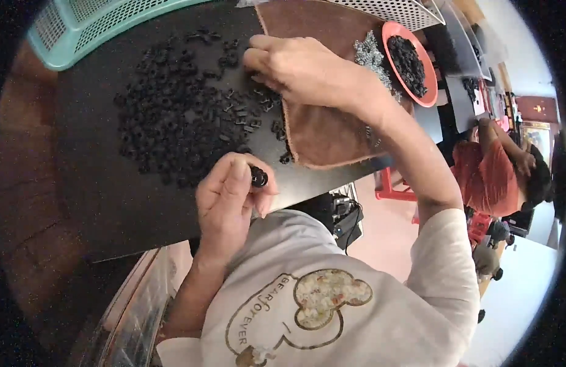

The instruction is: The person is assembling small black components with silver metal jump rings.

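Note:
Near the table's front edge my left hand (225, 192) is closed around a small black cylindrical part (258, 177), whose round end pokes out past the fingers. My right hand (298, 68) reaches over the left edge of a brown cloth (332, 137). Its fingers curl downward, and whatever they hold, if anything, is hidden beneath them. A wide heap of small black ring-like parts (167, 116) covers the dark table to the left of both hands. Small black clip-like pieces (240, 116) lie scattered between the heap and the cloth.
An orange bowl (434, 92) of black pieces stands at the right, beside a pile of small silvery metal parts (370, 55) on the cloth. A green perforated basket (105, 27) sits far left, a white one (399, 12) at the back. Another person (488, 171) sits at the right.

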A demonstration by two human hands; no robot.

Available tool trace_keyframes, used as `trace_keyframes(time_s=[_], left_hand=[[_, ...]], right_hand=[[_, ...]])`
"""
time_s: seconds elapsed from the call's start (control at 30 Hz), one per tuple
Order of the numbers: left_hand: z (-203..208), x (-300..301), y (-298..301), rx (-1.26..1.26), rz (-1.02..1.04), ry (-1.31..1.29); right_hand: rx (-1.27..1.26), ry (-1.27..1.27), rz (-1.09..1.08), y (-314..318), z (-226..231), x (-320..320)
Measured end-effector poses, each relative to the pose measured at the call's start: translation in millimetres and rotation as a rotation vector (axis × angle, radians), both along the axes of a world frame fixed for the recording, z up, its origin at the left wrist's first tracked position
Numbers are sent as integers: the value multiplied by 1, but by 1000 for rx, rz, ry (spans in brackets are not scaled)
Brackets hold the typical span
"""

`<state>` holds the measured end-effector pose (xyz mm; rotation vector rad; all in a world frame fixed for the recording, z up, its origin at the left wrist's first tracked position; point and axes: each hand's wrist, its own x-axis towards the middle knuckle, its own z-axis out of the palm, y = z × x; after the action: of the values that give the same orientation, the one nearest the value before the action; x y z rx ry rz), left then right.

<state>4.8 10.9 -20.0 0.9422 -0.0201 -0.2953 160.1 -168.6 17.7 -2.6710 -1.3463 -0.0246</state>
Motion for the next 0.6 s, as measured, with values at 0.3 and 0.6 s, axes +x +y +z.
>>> trace_keyframes(time_s=[0.3,0.6], left_hand=[[0,-2,5,-59,-37,28],[0,-1,8,-204,18,109]], right_hand=[[32,-10,-14,4,-3,-2],[635,252,64,9,33,-51]])
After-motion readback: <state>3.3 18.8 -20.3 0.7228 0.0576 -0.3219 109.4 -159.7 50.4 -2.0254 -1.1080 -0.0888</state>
